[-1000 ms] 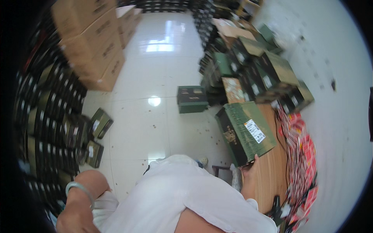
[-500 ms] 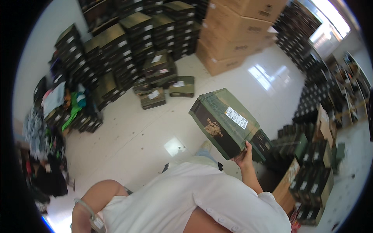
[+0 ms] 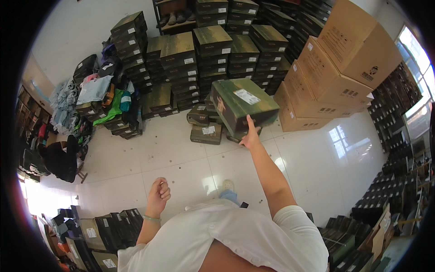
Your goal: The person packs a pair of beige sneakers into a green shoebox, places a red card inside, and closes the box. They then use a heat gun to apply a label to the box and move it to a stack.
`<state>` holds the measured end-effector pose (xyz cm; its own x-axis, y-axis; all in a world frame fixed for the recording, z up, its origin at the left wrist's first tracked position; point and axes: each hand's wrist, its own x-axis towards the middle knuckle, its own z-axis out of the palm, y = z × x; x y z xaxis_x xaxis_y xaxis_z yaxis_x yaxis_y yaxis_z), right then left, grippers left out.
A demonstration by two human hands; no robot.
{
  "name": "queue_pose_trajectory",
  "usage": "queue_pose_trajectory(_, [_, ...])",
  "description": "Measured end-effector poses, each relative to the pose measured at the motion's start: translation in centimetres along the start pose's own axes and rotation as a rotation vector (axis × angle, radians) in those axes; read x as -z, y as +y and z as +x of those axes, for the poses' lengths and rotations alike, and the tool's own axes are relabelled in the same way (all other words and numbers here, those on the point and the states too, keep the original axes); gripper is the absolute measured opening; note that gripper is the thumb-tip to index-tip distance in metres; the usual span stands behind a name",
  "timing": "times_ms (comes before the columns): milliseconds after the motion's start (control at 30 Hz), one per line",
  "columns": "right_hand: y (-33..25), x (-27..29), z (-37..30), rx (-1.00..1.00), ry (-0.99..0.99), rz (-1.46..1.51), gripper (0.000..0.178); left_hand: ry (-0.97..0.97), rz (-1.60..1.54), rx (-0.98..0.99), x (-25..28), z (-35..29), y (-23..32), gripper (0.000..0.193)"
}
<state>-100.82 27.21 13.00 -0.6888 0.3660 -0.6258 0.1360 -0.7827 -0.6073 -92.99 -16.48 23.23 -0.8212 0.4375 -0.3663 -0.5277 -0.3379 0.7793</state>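
A dark green camouflage-patterned shoebox (image 3: 247, 102) with a white label on top is held out ahead at the end of my stretched right arm. My right hand (image 3: 250, 134) grips its near edge, thumb on top and fingers underneath. Behind and partly hidden by it, a small group of similar boxes sits on the floor, among them a low box (image 3: 206, 133) with a white label. My left hand (image 3: 158, 197) hangs in front of my body with its fingers curled in, nothing showing in them. A pale bracelet circles that wrist.
Tall stacks of dark shoeboxes (image 3: 176, 56) line the far wall. Large brown cartons (image 3: 335, 68) are piled at the far right. Clothes (image 3: 97, 90) lie heaped at the left. More boxes (image 3: 108, 233) stand at the near left, with others along the right side of the tiled floor (image 3: 181, 161).
The view has swung to the right side of the earlier scene's left, toward the stacks. My right arm has reached out with the shoebox, over the floor boxes. My left hand has come into view.
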Motion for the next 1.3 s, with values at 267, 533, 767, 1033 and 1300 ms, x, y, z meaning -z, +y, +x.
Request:
queue_pose_trajectory(267, [11.1, 13.2, 10.7, -0.202, -0.221, -0.577, 0.055, 0.054, 0.208, 0.166, -3.8, 8.7, -2.8, 0.024])
queue_pose_trajectory(533, [20.7, 46.8, -0.1, -0.602, 0.243, -1.065, 0.024, 0.459, 0.219, 0.322, 7.7, 7.7, -8.8, 0.025])
queue_pose_trajectory(767, [22.6, 43.3, -4.1, -0.253, 0.572, -0.399, 0.027, 0.218, 1.072, 0.274, 23.6, 12.4, -11.2, 0.034])
queue_pose_trajectory(1033, [27.5, 23.4, -15.4, 0.028, 0.571, -0.448, 0.047, 0.046, 1.084, 0.579, 16.0, 29.0, -4.7, 0.035])
queue_pose_trajectory(1300, [59.7, 25.7, -38.9, -0.825, 1.132, -0.274, 0.038, -0.004, 1.133, 0.551, 6.8, 39.7, -7.8, 0.045])
